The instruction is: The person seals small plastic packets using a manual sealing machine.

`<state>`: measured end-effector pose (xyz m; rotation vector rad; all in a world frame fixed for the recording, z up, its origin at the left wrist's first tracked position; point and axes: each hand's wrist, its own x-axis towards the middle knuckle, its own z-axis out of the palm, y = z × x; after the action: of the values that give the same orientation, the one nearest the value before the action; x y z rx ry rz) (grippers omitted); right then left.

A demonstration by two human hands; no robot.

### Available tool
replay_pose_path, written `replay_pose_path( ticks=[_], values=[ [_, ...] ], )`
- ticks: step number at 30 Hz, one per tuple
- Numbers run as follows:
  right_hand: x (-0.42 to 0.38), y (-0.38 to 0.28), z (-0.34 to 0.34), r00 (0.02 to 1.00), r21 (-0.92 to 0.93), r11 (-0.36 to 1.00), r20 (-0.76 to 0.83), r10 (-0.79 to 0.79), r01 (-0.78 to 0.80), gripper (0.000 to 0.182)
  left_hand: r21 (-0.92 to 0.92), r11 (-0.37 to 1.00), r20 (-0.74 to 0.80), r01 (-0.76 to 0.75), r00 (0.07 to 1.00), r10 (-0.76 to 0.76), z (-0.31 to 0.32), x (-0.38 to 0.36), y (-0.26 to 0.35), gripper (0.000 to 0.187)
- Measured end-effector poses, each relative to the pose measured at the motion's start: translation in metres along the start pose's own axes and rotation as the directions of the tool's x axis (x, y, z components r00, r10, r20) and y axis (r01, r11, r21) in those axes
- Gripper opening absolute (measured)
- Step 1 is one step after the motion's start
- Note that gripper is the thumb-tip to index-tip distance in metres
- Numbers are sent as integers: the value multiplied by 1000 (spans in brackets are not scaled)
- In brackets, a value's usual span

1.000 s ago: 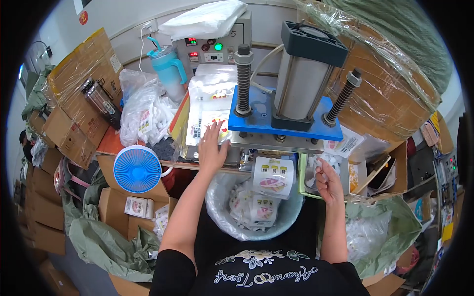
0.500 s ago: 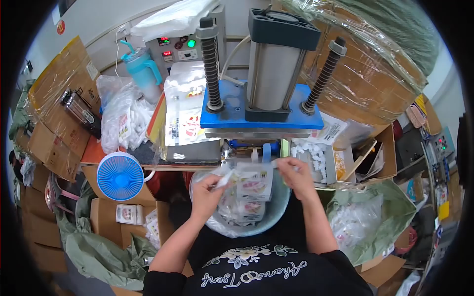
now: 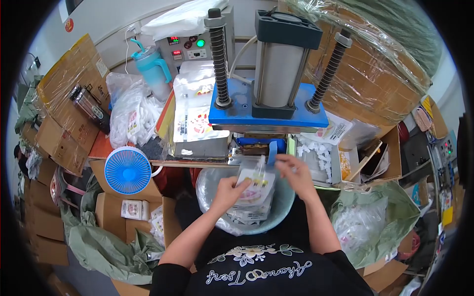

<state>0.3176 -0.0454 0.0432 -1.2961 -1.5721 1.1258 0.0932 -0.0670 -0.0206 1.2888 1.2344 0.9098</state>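
Observation:
My left hand [image 3: 228, 195] grips a printed plastic pouch [image 3: 253, 191] by its left edge, thumb on the front. A pale spout-like piece [image 3: 260, 164] sticks up from the pouch's top. Just right of it, my right hand [image 3: 296, 176] is closed, with a small whitish bit at its fingers that I cannot make out. Beneath the held pouch, more printed pouches [image 3: 247, 215] lie in a round tub [image 3: 282, 215] lined with clear plastic. Directly behind my hands stands a press with a blue plate [image 3: 269, 111].
A tray of small white plastic pieces [image 3: 316, 159] sits right of the press. Flat printed sheets [image 3: 195, 121] lie to its left. A blue fan [image 3: 128, 170], a cardboard box [image 3: 111, 209] with packs, and a green sack [image 3: 390, 217] surround my lap.
The pouch piece between my hands has come down and is now in my left hand, which moved right. My right hand stays near the press front. The whole view has shifted slightly.

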Motion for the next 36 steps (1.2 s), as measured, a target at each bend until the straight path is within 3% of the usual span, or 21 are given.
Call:
replay_pose_path(
  ticks=[2,3,4,5,6,8,10,11,14,16,17,20,21,23,24,26,29,30,32,33,36],
  values=[
    [6,4,-23,970,275,949,-146,196,-151,28,-181,981,-106,67,991,-87,8,16,11,29],
    [8,15,-35,971,269,952,-146,192,-147,28,-308,945,-73,113,987,-141,11,22,18,28],
    [12,31,-48,964,678,732,-141,226,-73,35,-314,943,-75,107,988,-137,14,26,25,28],
    [14,40,-58,960,936,352,-118,255,22,43,-454,878,-27,153,982,-184,16,31,32,29],
    [14,38,-63,961,933,360,-117,250,20,43,-580,790,29,198,974,-223,17,34,37,30],
    [12,34,-70,919,989,147,-46,393,-13,45,-579,781,56,233,967,-247,17,46,29,32],
    [11,40,-70,919,991,134,-47,392,-7,42,-595,770,57,232,967,-248,17,50,25,29],
    [10,44,-69,926,998,68,-39,376,15,42,-595,770,52,232,967,-251,13,52,22,29],
    [8,52,-67,923,999,-34,-16,385,31,41,-10,993,22,115,993,-115,-27,58,44,34],
    [9,67,-72,963,996,57,57,262,-75,38,164,982,-246,-89,961,128,-60,85,27,25],
    [9,47,-64,922,983,167,11,387,-82,34,474,874,-435,-108,834,339,-74,95,27,29],
    [13,74,-66,964,970,201,83,251,-136,30,865,498,-241,-56,825,512,-97,90,5,62],
    [12,55,-60,942,960,246,48,334,-136,25,875,475,-199,-91,827,525,-95,78,1,65],
    [12,56,-64,965,940,313,54,255,-135,23,898,422,-146,-122,823,550,-84,43,2,72],
    [7,58,-63,981,911,391,59,185,-129,20,891,429,-151,-147,796,587,-82,30,0,64],
    [5,46,-56,971,880,459,12,239,-124,18,881,460,-234,-114,738,633,-94,19,-8,35],
    [2,30,-48,986,693,713,-12,165,-111,21,638,724,-352,-262,737,577,-88,7,28,7],
    [1,20,-41,985,664,738,-9,169,-120,22,529,776,-361,-344,737,572,-78,-1,38,5],
    [1,3,-24,994,525,847,-14,113,-89,19,232,957,-343,-176,906,250,-53,-17,54,5],
    [0,-7,-13,996,491,868,-4,89,-75,17,19,981,-327,-194,926,190,-41,-14,36,9],
    [-1,-22,13,993,482,870,106,60,-104,17,69,984,-241,-162,955,174,-13,-16,15,9]
  ],
)
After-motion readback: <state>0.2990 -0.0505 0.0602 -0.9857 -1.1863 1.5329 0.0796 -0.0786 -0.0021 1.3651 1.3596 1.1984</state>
